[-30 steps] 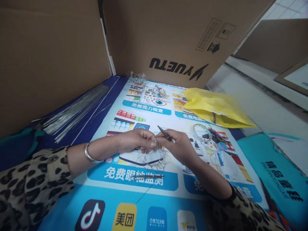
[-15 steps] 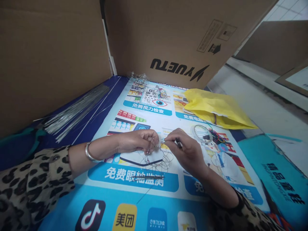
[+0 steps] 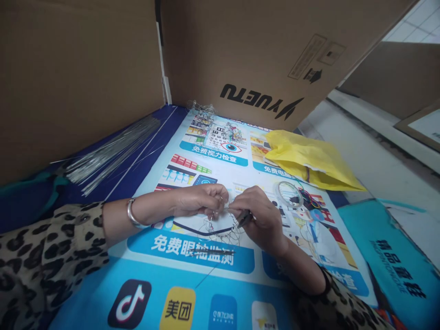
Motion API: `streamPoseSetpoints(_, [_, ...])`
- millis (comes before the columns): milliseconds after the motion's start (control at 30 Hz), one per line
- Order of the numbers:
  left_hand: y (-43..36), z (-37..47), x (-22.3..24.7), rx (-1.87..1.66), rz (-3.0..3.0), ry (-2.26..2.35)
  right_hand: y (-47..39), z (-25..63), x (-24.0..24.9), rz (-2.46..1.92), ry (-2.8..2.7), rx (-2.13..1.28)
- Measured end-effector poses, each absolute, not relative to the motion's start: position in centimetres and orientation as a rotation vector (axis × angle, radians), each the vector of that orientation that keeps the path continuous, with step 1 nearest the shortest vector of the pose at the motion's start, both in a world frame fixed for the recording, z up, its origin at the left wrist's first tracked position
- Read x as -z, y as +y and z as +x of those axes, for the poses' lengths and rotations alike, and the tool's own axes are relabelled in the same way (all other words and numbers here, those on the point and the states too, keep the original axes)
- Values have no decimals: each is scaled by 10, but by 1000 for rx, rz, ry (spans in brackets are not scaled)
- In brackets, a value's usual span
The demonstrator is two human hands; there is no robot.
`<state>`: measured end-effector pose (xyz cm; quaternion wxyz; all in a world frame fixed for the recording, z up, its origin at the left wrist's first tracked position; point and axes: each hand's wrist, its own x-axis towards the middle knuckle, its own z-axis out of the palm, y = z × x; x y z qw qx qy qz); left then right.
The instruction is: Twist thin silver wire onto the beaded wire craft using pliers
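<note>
My left hand (image 3: 204,200), with a silver bangle at its wrist, is closed on a thin wire piece (image 3: 227,234) whose loops hang below the fingers. My right hand (image 3: 263,220) is wrapped round small dark-handled pliers (image 3: 244,218). The tip of the pliers meets the wire at my left fingertips; the exact contact is too small to make out. Below the hands, several short dark wires (image 3: 211,251) lie on the printed sheet (image 3: 178,272).
Long straight silver wires (image 3: 110,149) lie at the left, beside cardboard walls (image 3: 227,50). Tangled wire pieces (image 3: 202,110) are at the back. To the right are a clear ring-shaped coil (image 3: 289,193), coloured cords (image 3: 309,198), a yellow bag (image 3: 309,158) and a teal bag (image 3: 388,252).
My right hand has turned, so the pliers now tilt down and point left, closer to my left hand. The left hand keeps hold of the wire piece. The view has shifted slightly.
</note>
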<state>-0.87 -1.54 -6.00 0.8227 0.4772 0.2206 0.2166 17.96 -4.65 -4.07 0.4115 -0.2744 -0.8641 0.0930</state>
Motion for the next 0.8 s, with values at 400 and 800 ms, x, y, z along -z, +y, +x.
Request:
streamPoseSetpoints(400, [-19,-5,69,-478,1003,504,-44,182,45,-636,-2203,-79])
streamPoseSetpoints(800, [-22,-1,60,-484,938,561,-41,184,47,-615,-2241,-64])
